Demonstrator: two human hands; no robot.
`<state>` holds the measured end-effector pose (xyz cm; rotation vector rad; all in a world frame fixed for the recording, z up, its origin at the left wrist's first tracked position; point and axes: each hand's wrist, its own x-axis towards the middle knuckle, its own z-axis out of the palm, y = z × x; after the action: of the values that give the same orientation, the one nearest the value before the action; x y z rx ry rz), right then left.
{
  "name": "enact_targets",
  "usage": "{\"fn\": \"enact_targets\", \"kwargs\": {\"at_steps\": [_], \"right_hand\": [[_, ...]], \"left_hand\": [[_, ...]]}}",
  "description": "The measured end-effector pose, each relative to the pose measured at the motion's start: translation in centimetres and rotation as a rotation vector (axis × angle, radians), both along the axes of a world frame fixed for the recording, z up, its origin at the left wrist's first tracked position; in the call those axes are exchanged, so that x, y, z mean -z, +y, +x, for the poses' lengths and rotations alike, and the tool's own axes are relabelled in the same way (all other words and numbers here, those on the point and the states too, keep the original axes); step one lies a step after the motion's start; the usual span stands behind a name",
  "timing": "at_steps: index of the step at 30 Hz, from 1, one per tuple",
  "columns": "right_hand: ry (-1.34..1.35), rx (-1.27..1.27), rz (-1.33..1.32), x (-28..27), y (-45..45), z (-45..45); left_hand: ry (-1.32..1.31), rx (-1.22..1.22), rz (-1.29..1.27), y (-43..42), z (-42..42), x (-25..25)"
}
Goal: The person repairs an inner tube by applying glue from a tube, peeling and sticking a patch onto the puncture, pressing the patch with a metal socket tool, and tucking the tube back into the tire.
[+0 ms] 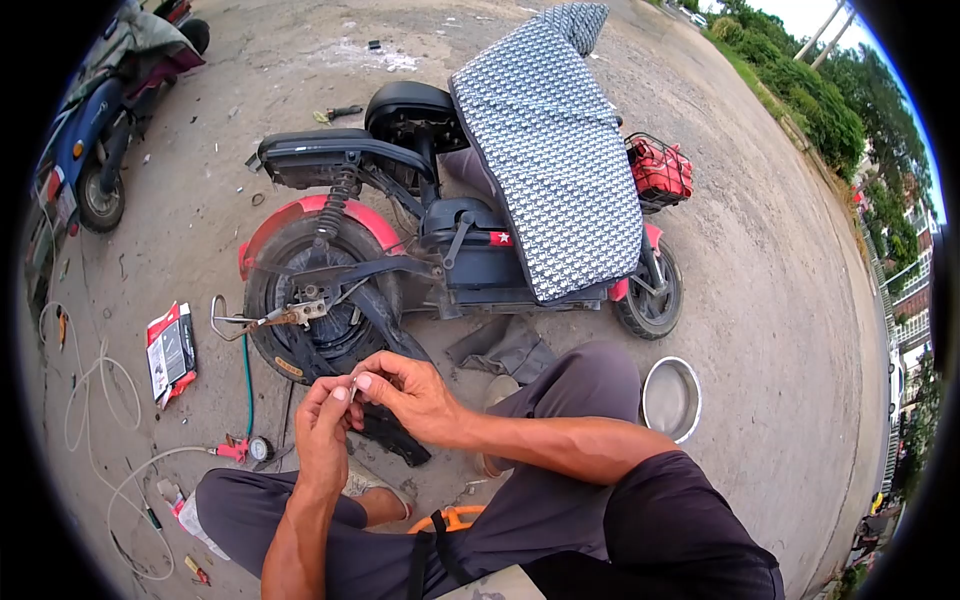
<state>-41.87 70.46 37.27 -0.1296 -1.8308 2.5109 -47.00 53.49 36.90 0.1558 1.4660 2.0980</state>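
Note:
My left hand (322, 425) and my right hand (415, 402) meet in front of the scooter's rear wheel (385, 270). Thumbs and fingertips of both are pinched together around a tiny pale piece (353, 388), too small to name. Just beyond them stands the electric scooter (465, 245), its rear end to the left, with a red rear fender (295, 215). Black rubber (375, 315) hangs loosely over the wheel's lower right side. Below my hands lies a dark strip or cloth (398, 435), partly hidden by them.
A metal bowl (671, 400) sits right of my knee. On the left lie an air hose (110, 370), a pressure gauge (260, 449) and a red-black packet (171, 355). Grey cloth (500, 347) rests under the scooter; a patterned cover (560, 170) drapes its front. Another scooter (95, 140) stands far left.

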Motion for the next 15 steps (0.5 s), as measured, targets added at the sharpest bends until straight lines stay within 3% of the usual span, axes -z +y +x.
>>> {"fn": "enact_targets", "kwargs": {"at_steps": [15], "right_hand": [[0.013,0.02,0.052,1.3,-0.1,-0.1]], "left_hand": [[0.015,-0.013,-0.077,0.1,0.0,0.2]]}}
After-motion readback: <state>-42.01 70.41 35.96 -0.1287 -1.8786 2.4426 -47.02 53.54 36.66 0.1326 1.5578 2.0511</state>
